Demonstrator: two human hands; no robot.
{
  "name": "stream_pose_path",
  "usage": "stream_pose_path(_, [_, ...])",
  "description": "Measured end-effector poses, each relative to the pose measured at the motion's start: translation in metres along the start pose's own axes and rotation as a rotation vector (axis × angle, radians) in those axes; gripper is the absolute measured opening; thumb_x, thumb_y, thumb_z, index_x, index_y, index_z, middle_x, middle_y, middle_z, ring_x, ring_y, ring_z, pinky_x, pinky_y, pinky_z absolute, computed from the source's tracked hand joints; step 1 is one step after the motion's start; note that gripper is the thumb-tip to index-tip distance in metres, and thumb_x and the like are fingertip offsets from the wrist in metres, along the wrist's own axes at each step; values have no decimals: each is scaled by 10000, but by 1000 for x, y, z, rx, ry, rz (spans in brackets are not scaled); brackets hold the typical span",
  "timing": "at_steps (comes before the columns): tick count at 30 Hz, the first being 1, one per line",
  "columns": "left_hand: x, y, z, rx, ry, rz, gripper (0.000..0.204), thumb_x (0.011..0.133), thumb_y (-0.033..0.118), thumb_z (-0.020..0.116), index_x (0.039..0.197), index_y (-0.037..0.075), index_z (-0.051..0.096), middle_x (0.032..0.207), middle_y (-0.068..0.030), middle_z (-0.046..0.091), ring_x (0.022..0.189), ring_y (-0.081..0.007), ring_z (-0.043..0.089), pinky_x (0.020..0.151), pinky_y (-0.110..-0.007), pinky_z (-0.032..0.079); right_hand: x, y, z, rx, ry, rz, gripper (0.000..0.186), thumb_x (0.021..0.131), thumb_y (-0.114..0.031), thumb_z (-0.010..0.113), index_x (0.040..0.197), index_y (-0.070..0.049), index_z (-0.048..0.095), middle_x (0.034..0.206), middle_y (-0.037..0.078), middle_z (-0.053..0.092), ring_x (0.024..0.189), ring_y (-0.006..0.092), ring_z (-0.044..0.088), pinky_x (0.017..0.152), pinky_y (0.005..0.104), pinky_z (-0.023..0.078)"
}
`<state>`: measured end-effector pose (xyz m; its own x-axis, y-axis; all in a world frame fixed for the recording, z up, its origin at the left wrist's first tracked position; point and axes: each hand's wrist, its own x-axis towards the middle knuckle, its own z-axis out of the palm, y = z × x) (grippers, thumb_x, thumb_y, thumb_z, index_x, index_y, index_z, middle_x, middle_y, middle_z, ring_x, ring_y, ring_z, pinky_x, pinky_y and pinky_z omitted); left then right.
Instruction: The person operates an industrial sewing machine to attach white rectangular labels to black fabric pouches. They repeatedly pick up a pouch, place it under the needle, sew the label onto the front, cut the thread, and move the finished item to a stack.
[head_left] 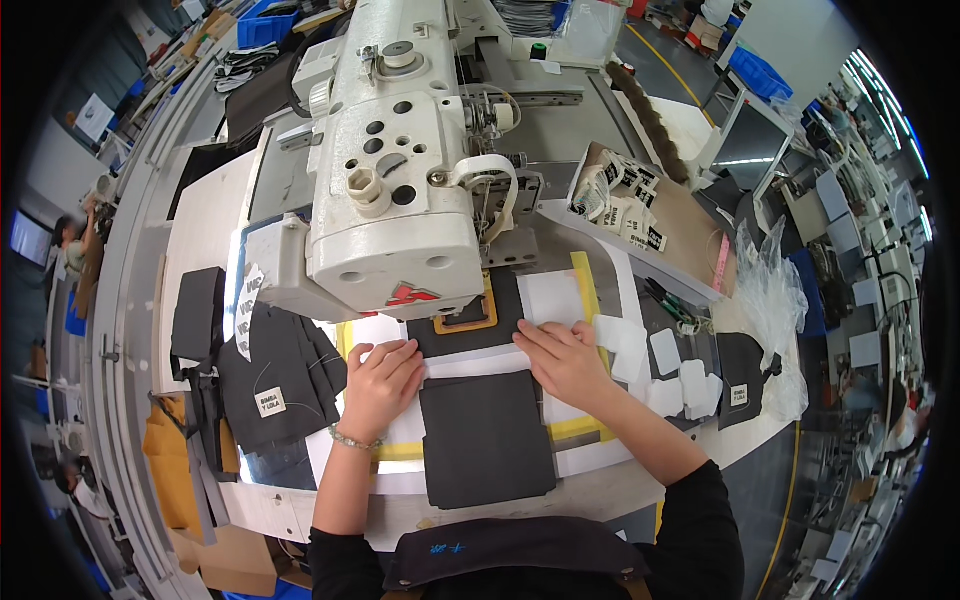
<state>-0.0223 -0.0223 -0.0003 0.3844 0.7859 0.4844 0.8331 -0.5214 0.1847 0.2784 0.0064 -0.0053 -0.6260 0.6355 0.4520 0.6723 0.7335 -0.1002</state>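
A dark fabric panel (462, 343) lies under the head of a white sewing machine (395, 225), inside a yellow-orange clamp frame (487, 318). The fingers of my left hand (382, 388) rest on the panel's left edge, slightly bent. On its right edge lie the fingertips of my right hand (565, 362), stretched out flat. Neither hand grips anything. Closer to me, between my forearms, sits a stack of dark panels (488, 440). White sheeting edged with yellow tape (585, 430) spreads beneath. The needle area is hidden by the machine head.
Dark panels with a white label (270, 402) lie on the left. To the right are white cards (665, 352), green-handled snippers (672, 303), a cardboard box of labels (655, 250) and a clear plastic bag (770, 300). A labelled dark piece (738, 372) lies near the right edge.
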Motion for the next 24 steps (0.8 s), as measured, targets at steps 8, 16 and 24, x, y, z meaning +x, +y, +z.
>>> stream_pose_path(8, [0, -1, 1, 29, -5, 28, 168, 747, 131, 766, 902, 112, 703, 1037, 12, 693, 980, -148, 637, 911, -381, 402, -6, -4, -1, -18, 23, -57, 328, 757, -120, 678, 1080, -61, 671, 1171, 57, 643, 963, 153, 589, 812, 353, 405])
stream_pose_path(16, [-3, -1, 2, 41, -5, 24, 162, 750, 116, 755, 901, 117, 697, 1049, 15, 688, 987, -151, 638, 910, -392, 404, -24, 25, -38, -65, -23, 155, 215, 757, -92, 705, 970, -103, 685, 924, -5, 651, 876, 165, 595, 834, 362, 390])
stream_pose_path(24, [-2, -2, 4, 38, -4, 33, 150, 757, 124, 749, 894, 117, 691, 1047, 10, 690, 979, -154, 638, 910, -404, 403, -36, 125, -83, -82, 121, 564, 121, 783, -71, 667, 892, -98, 713, 808, 51, 631, 837, 234, 597, 785, 390, 388])
